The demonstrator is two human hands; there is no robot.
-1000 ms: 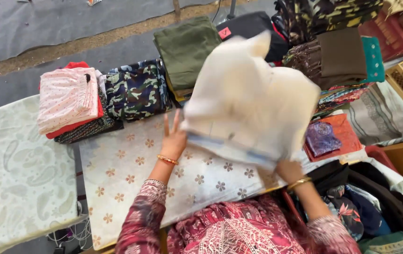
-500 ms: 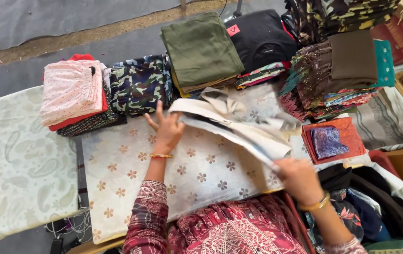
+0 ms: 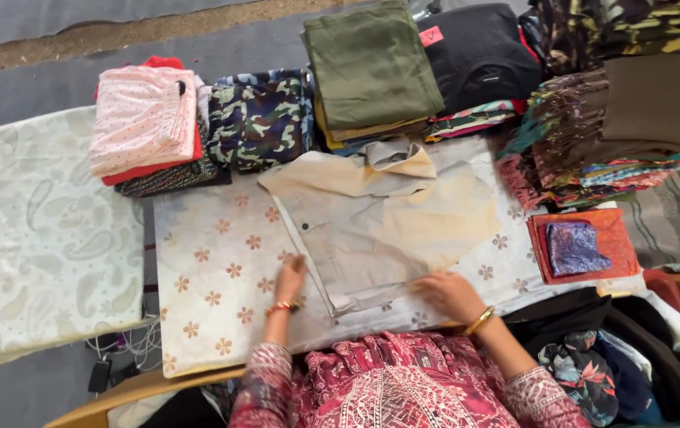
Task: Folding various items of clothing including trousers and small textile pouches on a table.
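Observation:
A cream collared shirt (image 3: 387, 214) lies spread flat on a white cloth with brown flowers (image 3: 213, 301) that covers the table. My left hand (image 3: 288, 279) rests flat at the shirt's lower left edge, fingers together, a red bangle on the wrist. My right hand (image 3: 451, 293) presses palm-down on the shirt's bottom hem, with a gold bangle on that wrist. Neither hand grips anything.
Folded stacks line the far side: pink and red (image 3: 145, 119), camouflage (image 3: 260, 115), olive green (image 3: 367, 67), black (image 3: 478, 51), fringed scarves (image 3: 609, 119). An orange cloth with a purple square (image 3: 578, 246) lies right. A paisley sheet (image 3: 34, 238) lies left; dark clothes (image 3: 617, 357) pile lower right.
The shirt was held up in the air, then came down onto the flowered cloth. It now lies flat, and both hands have moved to its near edge.

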